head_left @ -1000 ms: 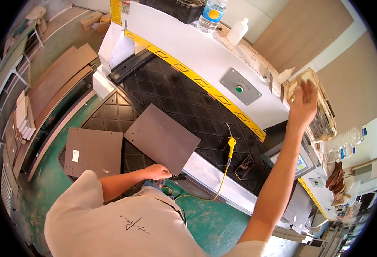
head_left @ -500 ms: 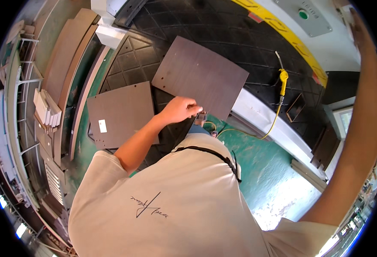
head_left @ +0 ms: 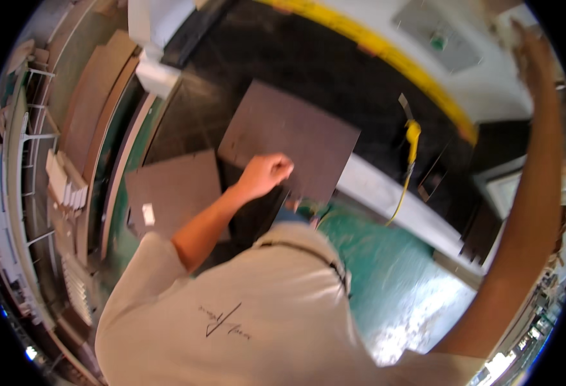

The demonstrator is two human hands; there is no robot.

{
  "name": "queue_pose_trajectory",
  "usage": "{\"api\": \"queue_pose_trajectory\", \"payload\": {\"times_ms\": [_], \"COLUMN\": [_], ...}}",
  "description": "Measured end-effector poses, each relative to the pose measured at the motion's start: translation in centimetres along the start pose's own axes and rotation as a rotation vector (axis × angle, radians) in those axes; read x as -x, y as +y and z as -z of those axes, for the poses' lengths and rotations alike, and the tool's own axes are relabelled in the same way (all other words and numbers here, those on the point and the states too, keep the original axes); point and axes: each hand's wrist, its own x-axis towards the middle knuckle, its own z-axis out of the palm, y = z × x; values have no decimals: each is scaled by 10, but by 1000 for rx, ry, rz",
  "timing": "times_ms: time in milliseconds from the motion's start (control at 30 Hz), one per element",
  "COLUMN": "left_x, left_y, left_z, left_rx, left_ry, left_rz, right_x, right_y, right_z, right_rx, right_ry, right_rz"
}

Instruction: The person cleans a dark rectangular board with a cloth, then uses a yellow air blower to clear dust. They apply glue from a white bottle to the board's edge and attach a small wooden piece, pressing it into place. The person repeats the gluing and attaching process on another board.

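My left hand (head_left: 267,175) is held above the near edge of a dark brown board (head_left: 296,132), its fingers curled closed with nothing showing between them. A second brown board (head_left: 177,190) with a white label (head_left: 148,214) lies to the left, beside my left forearm. Both boards rest on a dark surface with a grid pattern. Far to the right, my right arm reaches up along the picture's edge. My right hand (head_left: 530,61) is raised next to the white machine panel (head_left: 463,83); its fingers are smeared by motion, and contact with the machine cannot be made out.
A yellow air blow gun (head_left: 413,133) on a yellow hose lies right of the boards. The panel carries a green button (head_left: 437,42). A yellow strip (head_left: 360,42) edges the dark surface. Stacked boards (head_left: 96,96) and a rack (head_left: 35,135) stand left. Green floor (head_left: 386,257) shows below.
The view has shifted and blurred, with the boards now lower in the picture. My left hand has moved slightly left, away from the board's near corner. My right arm stays raised.
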Motion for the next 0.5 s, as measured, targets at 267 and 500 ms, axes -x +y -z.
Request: {"api": "queue_pose_trajectory", "payload": {"times_ms": [267, 500], "left_x": [-39, -40], "left_y": [7, -19], "left_z": [23, 21], "left_rx": [-73, -223], "left_ry": [167, 273], "left_rz": [84, 15], "right_x": [48, 72], "right_y": [-56, -121], "right_z": [2, -72], "right_rx": [-275, -381], "right_ry": [381, -292], "right_rz": [506, 352]}}
